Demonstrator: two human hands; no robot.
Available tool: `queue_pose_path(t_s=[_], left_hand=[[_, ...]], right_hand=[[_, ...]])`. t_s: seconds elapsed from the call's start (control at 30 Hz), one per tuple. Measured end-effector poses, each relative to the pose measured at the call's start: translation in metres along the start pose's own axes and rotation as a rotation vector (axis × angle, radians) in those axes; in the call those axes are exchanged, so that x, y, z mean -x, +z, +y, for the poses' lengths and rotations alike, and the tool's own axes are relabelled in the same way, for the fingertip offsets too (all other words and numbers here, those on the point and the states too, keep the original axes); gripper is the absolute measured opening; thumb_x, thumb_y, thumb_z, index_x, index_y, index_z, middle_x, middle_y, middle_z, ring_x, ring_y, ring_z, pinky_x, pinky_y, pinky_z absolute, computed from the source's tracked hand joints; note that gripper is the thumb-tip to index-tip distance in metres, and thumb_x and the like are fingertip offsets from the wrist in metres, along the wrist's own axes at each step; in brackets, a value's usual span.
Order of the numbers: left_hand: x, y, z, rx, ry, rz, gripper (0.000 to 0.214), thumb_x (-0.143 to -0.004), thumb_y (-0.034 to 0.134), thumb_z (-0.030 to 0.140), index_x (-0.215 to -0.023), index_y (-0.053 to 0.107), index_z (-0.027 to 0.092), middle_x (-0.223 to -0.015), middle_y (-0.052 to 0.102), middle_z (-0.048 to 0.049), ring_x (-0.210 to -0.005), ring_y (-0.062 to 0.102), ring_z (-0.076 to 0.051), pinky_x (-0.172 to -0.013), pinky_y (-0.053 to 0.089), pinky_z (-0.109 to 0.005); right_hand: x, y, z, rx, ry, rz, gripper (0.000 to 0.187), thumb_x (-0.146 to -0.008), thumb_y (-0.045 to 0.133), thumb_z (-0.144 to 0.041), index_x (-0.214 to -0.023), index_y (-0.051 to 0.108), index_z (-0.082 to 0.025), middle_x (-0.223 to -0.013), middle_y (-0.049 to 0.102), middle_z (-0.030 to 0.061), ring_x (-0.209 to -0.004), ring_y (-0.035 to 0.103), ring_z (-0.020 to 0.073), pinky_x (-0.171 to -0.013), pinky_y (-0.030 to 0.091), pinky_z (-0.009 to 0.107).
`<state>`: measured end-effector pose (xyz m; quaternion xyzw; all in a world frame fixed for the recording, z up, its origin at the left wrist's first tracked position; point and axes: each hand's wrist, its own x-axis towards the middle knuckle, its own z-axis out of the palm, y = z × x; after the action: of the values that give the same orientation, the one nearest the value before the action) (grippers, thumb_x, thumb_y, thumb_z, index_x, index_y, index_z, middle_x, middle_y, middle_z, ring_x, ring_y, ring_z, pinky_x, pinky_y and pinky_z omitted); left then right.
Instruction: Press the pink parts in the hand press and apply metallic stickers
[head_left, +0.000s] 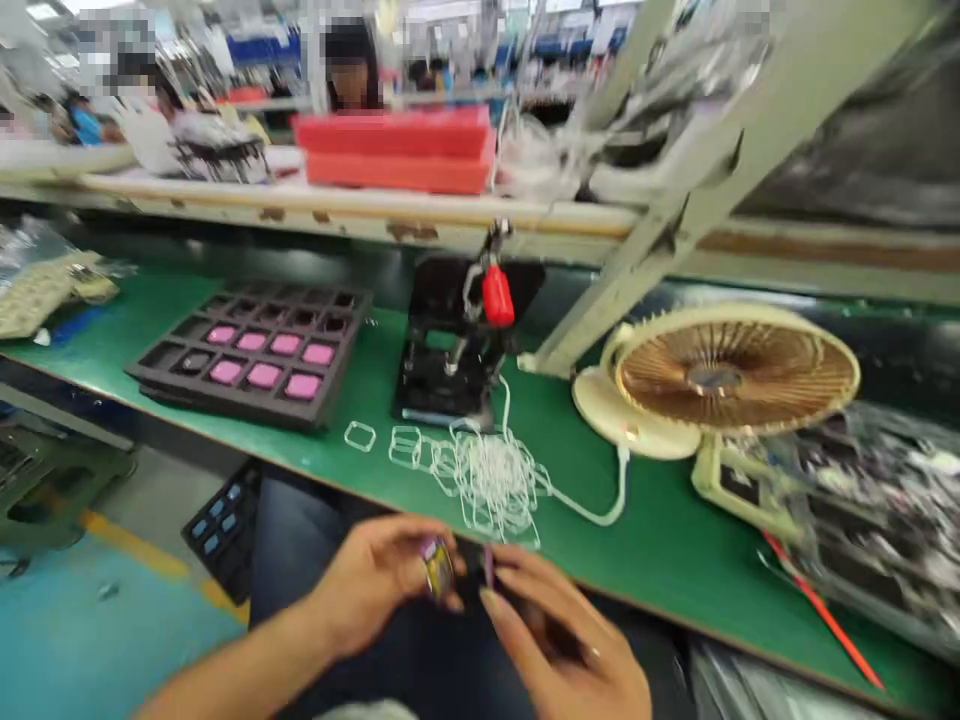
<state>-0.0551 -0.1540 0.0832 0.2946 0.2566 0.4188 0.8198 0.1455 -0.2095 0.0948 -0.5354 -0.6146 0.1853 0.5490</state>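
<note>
In front of my lap, below the bench edge, both hands work close together. My left hand (375,575) pinches a small rounded case part (438,568) with a yellow inside and a purple rim. Opposite it, my right hand (562,630) has its thumb and fingers closed on a thin purple piece (489,566), seen edge-on and blurred. Just beyond my hands, a tangled pile of white rounded-rectangular rings (495,480) lies on the green bench (315,460). One loose ring (360,436) lies apart to its left.
A dark foam tray (330,390) with several pink pieces stands at left. Behind the rings is a black clamp fixture (427,375) with a red handle (497,296). At right stands a fan (735,370) beside bagged parts (870,520). Red bins (397,150) sit on the shelf near a person.
</note>
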Motion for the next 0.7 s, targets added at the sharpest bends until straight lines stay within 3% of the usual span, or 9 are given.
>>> queue_pose_path(t_s=[0.13,0.3,0.53,0.7], left_hand=[[-0.006,0.005,0.02,-0.157,0.156,0.047,0.043,-0.076,0.097,0.032,-0.117,0.085,0.025,-0.122,0.078,-0.0104,-0.11,0.075,-0.026,-0.097,0.061,-0.036],[-0.006,0.007,0.018,-0.218,0.234,0.035,0.047,-0.071,0.1,0.028,-0.116,0.085,0.026,-0.125,0.076,-0.0104,-0.114,0.075,-0.027,-0.102,0.06,-0.036],[-0.007,0.011,0.016,-0.276,0.237,-0.006,0.046,-0.075,0.098,0.025,-0.119,0.084,0.026,-0.129,0.073,-0.0126,-0.12,0.072,-0.029,-0.103,0.061,-0.037],[-0.01,0.014,0.015,-0.246,0.232,-0.062,0.047,-0.073,0.099,0.026,-0.118,0.085,0.027,-0.126,0.072,-0.0117,-0.112,0.074,-0.028,-0.099,0.064,-0.04]], right_hand=[[-0.017,0.003,-0.018,0.096,-0.209,-0.044,0.02,-0.096,0.078,-0.015,-0.114,0.08,-0.025,-0.121,0.079,0.0095,-0.097,0.08,0.0216,-0.082,0.069,0.029],[-0.021,0.007,-0.02,0.149,-0.302,-0.056,0.026,-0.1,0.073,-0.015,-0.123,0.078,-0.027,-0.128,0.077,0.0087,-0.09,0.08,0.0184,-0.07,0.065,0.026],[-0.012,0.005,-0.017,0.167,-0.279,-0.056,0.024,-0.103,0.072,-0.018,-0.121,0.08,-0.031,-0.129,0.077,0.0058,-0.064,0.069,0.0102,-0.061,0.058,0.026],[-0.012,-0.001,-0.016,0.219,-0.32,-0.051,0.027,-0.103,0.07,-0.017,-0.124,0.08,-0.031,-0.132,0.076,0.0067,-0.068,0.072,0.0128,-0.061,0.058,0.027]])
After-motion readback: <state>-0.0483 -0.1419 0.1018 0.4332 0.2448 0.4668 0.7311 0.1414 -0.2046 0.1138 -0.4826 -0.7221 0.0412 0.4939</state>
